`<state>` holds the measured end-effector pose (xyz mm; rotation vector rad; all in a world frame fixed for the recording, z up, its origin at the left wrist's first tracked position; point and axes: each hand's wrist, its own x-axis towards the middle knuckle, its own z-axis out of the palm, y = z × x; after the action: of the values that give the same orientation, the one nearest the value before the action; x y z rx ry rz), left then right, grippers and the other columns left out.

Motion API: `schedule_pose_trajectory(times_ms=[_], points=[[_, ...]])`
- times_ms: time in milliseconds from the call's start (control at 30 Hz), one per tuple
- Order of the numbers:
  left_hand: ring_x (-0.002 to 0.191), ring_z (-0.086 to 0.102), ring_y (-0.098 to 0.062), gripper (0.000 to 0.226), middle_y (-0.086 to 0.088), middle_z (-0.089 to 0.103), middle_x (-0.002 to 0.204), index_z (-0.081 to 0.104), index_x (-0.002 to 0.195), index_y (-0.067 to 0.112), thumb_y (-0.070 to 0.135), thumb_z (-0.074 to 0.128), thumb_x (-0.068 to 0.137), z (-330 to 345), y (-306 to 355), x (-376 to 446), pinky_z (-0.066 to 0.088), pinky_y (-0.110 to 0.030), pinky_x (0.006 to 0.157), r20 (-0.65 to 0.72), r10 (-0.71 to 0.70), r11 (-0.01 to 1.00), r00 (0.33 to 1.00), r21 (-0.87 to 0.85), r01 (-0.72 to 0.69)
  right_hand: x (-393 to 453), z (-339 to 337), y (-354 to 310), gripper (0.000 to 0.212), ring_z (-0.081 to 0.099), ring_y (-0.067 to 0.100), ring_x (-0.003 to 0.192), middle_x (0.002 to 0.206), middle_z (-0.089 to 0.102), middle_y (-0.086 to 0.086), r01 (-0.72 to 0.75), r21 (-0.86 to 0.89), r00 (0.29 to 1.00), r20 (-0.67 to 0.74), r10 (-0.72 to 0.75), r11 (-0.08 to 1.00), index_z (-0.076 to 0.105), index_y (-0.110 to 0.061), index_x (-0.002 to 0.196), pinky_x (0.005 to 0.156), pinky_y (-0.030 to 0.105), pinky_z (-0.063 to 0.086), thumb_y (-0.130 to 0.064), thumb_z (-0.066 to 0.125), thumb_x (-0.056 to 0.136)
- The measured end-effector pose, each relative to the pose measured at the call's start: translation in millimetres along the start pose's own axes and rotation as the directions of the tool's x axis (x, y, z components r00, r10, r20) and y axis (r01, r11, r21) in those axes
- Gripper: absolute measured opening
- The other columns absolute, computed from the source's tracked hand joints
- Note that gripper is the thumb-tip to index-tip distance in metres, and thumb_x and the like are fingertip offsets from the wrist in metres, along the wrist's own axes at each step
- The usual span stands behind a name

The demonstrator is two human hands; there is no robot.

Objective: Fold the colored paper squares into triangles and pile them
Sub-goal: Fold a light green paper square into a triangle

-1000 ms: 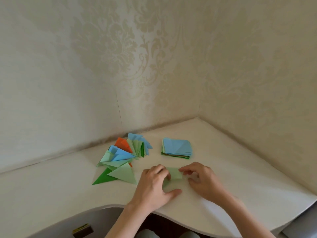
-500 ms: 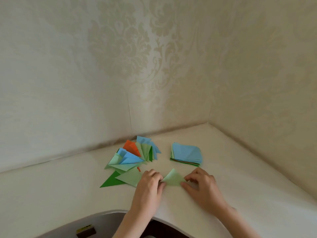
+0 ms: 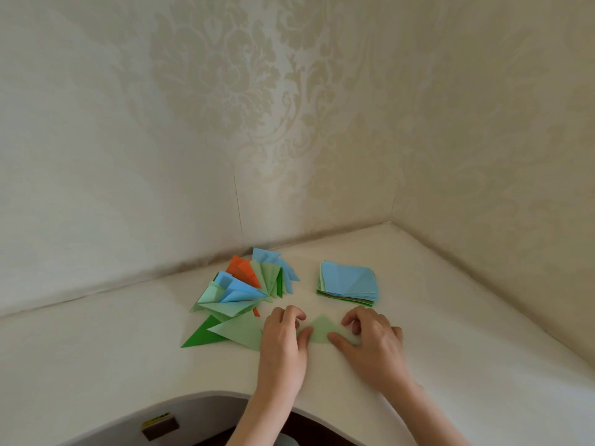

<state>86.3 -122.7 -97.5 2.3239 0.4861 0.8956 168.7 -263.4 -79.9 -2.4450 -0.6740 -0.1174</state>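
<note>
Near the front edge of the white tabletop [image 3: 450, 333], a pale green triangle [image 3: 320, 331] is lying flat with its apex pointing toward the wall; both hands are pressing on it, neither one closed around it. At its left corner the left hand [image 3: 283, 339] is resting palm down, fingers curled and thumb laid against the paper's lower edge; at its right corner the right hand [image 3: 373, 342] is doing the same, thumb stretching in along the base and fingers bent over the far tip. Just beside the left hand, a loose pile of folded triangles [image 3: 244, 291] is fanning out in light green, dark green, blue and orange; its nearest light green piece is touching that hand's outer edge, though whether it is sliding beneath I cannot tell. Beyond the right hand, close but apart from it, a stack of unfolded squares [image 3: 347, 283] is sitting with a blue sheet on top and green edges showing below. Behind everything, cream patterned wallpaper [image 3: 289, 123] is meeting in a corner.
</note>
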Motion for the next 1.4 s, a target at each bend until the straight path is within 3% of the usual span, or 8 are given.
schedule_pose_trajectory(times_ms=[200,367,567,733,1100,1200,1333,1400], points=[[0.074,0.054,-0.010,0.020,0.012,0.051,0.082,0.061,0.085,0.016,-0.003,0.066,0.082,-3.8,-8.7,2.9,0.047,-0.025,0.067,0.023,-0.007,0.999,1.000,-0.051,0.008,5.4,-14.4,9.0,0.021,0.049,-0.001,0.070,0.076,0.056,-0.012,-0.038,0.206,0.988,0.154,0.005,0.978,0.057,-0.030,0.085,0.077,0.022,0.041,-0.026,0.076,0.077],[0.074,0.055,-0.010,0.019,0.011,0.053,0.082,0.063,0.085,0.016,-0.003,0.062,0.084,-7.0,-9.5,4.7,0.047,-0.023,0.067,0.044,-0.014,0.999,0.999,-0.046,0.017,1.7,-17.7,10.4,0.020,0.051,-0.001,0.068,0.074,0.057,-0.011,-0.034,0.281,0.990,0.144,-0.007,0.959,0.060,-0.027,0.080,0.065,0.007,0.037,-0.012,0.074,0.078],[0.076,0.047,-0.014,0.004,0.005,0.054,0.084,0.060,0.091,0.015,0.014,0.063,0.090,-10.8,8.0,1.0,0.041,-0.023,0.065,-0.009,0.042,0.998,0.999,0.056,-0.042,-0.8,-13.6,10.2,0.032,0.053,0.002,0.074,0.075,0.057,-0.012,-0.008,0.270,0.995,0.097,-0.019,0.963,0.054,-0.037,0.076,0.080,0.029,0.045,-0.013,0.074,0.078],[0.090,0.046,-0.019,0.029,-0.002,0.053,0.102,0.054,0.111,0.017,0.035,0.063,0.089,-8.7,28.9,2.2,0.044,-0.031,0.078,0.150,-0.036,0.965,0.988,0.264,-0.005,-1.1,-11.6,9.6,0.032,0.053,0.003,0.076,0.076,0.058,-0.012,-0.008,0.267,0.996,0.082,-0.015,0.964,0.053,-0.039,0.075,0.084,0.035,0.046,-0.014,0.074,0.078],[0.100,0.047,-0.016,0.017,0.012,0.063,0.107,0.054,0.111,0.031,0.032,0.055,0.094,-12.1,35.8,16.7,0.025,-0.030,0.077,0.247,-0.153,0.933,0.957,0.356,0.057,-2.1,-11.4,8.8,0.032,0.054,0.004,0.077,0.077,0.059,-0.013,0.007,0.276,0.998,0.057,-0.024,0.961,0.054,-0.041,0.072,0.080,0.031,0.045,-0.017,0.074,0.076],[0.090,0.054,-0.017,0.008,0.009,0.067,0.094,0.061,0.100,0.026,0.025,0.055,0.094,-19.7,26.6,19.1,0.038,-0.031,0.078,0.243,-0.079,0.973,0.967,0.229,0.022,6.1,-15.2,5.1,0.028,0.053,0.003,0.071,0.077,0.061,-0.014,0.053,0.251,0.997,0.033,-0.063,0.967,0.059,-0.038,0.075,0.069,0.017,0.041,-0.017,0.076,0.074],[0.089,0.064,-0.023,0.018,0.000,0.071,0.095,0.066,0.108,0.017,0.017,0.061,0.091,-40.9,9.7,51.9,0.048,-0.037,0.078,0.093,-0.052,0.975,0.994,0.218,0.031,32.2,-17.6,-3.3,0.021,0.057,0.005,0.079,0.091,0.062,-0.011,0.199,0.186,0.970,-0.181,-0.165,0.962,0.068,-0.021,0.092,0.072,0.008,0.040,-0.012,0.076,0.075],[0.094,0.062,-0.027,0.020,-0.002,0.070,0.097,0.063,0.111,0.018,0.016,0.058,0.092,-49.3,-0.2,77.1,0.044,-0.037,0.078,0.026,-0.086,0.958,0.996,0.277,0.076,45.3,-13.1,-4.2,0.027,0.060,0.016,0.095,0.106,0.064,-0.005,0.216,0.079,0.960,-0.199,-0.197,0.973,0.068,-0.018,0.104,0.084,0.021,0.044,-0.016,0.075,0.078]])
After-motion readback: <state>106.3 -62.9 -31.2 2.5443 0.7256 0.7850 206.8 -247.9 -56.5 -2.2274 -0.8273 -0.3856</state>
